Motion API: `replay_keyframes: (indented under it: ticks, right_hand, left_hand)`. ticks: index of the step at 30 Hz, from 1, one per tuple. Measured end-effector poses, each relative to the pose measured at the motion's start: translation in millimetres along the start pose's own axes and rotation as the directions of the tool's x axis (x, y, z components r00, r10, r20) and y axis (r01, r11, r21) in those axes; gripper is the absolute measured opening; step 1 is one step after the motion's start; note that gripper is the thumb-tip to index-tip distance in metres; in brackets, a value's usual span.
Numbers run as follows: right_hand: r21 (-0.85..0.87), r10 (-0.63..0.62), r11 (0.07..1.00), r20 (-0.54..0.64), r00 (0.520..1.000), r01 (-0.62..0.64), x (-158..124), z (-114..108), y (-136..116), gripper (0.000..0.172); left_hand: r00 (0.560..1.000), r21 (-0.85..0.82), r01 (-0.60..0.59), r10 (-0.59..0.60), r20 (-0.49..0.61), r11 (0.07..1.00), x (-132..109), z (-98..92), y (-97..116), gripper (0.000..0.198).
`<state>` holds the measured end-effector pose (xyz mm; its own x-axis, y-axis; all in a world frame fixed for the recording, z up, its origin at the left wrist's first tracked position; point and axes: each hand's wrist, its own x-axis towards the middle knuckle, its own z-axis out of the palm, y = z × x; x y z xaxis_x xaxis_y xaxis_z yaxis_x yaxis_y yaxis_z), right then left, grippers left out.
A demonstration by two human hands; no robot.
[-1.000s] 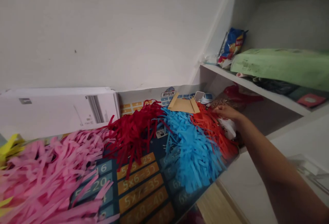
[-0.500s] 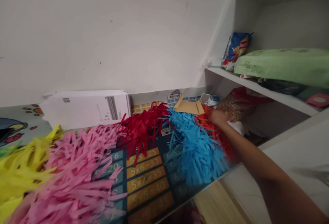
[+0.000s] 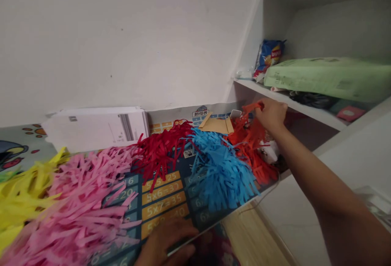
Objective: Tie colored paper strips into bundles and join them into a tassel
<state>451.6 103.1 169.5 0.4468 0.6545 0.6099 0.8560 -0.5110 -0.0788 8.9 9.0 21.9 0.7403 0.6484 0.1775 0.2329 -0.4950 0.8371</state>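
My right hand, at the right by the shelf, pinches the top of a bunch of orange-red paper fringe. The strips hang from my fingers onto the table and over the things by the lower shelf. Beside it lies a blue paper fringe, then a dark red one. My left hand is at the table's front edge, blurred, thumb and fingers apart with the edge between them. To its left spreads a pink paper fringe. A yellow fringe lies farther left.
A printed multiplication mat covers the table. White flat packs lean on the wall, and an opened brown cardboard piece lies behind the blue fringe. Shelves at right hold a chip bag and a green package.
My right hand has risen, lifting the top of the orange-red fringe. My left hand has come into view at the bottom. The view has shifted slightly to the right.
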Motion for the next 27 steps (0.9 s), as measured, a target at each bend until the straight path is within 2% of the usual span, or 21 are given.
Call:
replay_keyframes:
  ticks: [1,2,3,5,7,8,10,13,16,18,21,22,24,27]
  right_hand:
    - [0.03,-0.106,0.994,-0.042,0.993,0.107,-10.1,-9.9,-14.3,0.031]
    - [0.061,-0.213,0.974,-0.082,0.974,0.218,-22.8,-19.4,-29.8,0.028]
    - [0.091,-0.314,0.941,-0.112,0.943,0.325,-37.7,-28.3,-45.8,0.025]
    - [0.147,-0.472,0.856,-0.164,0.866,0.495,-69.9,-44.7,-76.6,0.021]
    - [0.181,-0.596,0.755,-0.21,0.775,0.63,-99.2,-58.2,-103.0,0.017]
    - [0.185,-0.641,0.709,-0.231,0.732,0.68,-111.2,-63.5,-114.3,0.015]
    - [0.185,-0.695,0.642,-0.271,0.666,0.744,-130.2,-70.4,-133.2,0.012]
    - [0.248,-0.737,0.531,-0.337,0.586,0.81,-152.2,-70.4,-153.6,0.011]
    - [0.327,-0.729,0.406,-0.447,0.518,0.853,-174.4,-59.5,-168.2,0.01]
    - [0.365,-0.694,0.364,-0.507,0.511,0.857,-188.3,-48.7,-176.8,0.013]
    - [0.455,-0.639,0.335,-0.534,0.554,0.825,-203.7,-32.4,-187.0,0.019]
    - [0.481,-0.627,0.329,-0.533,0.569,0.813,-207.7,-27.7,-188.6,0.02]
    - [0.509,-0.607,0.327,-0.532,0.59,0.796,-215.7,-18.9,-186.8,0.022]
    - [0.501,-0.618,0.353,-0.509,0.599,0.79,-229.6,-4.1,-171.4,0.024]
  left_hand:
    - [0.994,0.036,-0.028,0.032,-0.108,0.999,11.0,6.4,4.3,0.023]
    - [0.961,0.089,-0.031,0.054,-0.273,0.996,23.2,13.7,11.3,0.025]
    - [0.896,0.146,-0.028,0.09,-0.436,0.989,36.5,21.1,20.5,0.026]
    - [0.758,0.247,-0.057,0.203,-0.619,0.967,65.7,33.0,41.9,0.038]
    - [0.633,0.307,0.01,0.231,-0.738,0.952,93.9,39.2,59.6,0.06]
    - [0.6,0.325,0.033,0.241,-0.763,0.945,105.3,40.6,64.8,0.07]
    - [0.567,0.328,0.086,0.225,-0.792,0.941,118.9,41.3,66.3,0.077]
    - [0.56,0.373,0.173,0.22,-0.799,0.912,113.1,34.2,49.3,0.071]
    - [0.571,0.51,0.236,0.306,-0.761,0.827,83.5,9.9,23.5,0.059]
    - [0.584,0.606,0.261,0.377,-0.719,0.751,56.0,-14.0,12.2,0.052]
    - [0.61,0.725,0.304,0.459,-0.646,0.618,11.6,-46.4,11.5,0.053]
    - [0.632,0.76,0.315,0.472,-0.615,0.569,-1.8,-52.9,14.1,0.053]
    - [0.703,0.817,0.32,0.458,-0.545,0.48,-23.7,-56.7,18.0,0.048]
    - [0.826,0.852,0.275,0.345,-0.447,0.446,-41.7,-42.0,10.5,0.042]
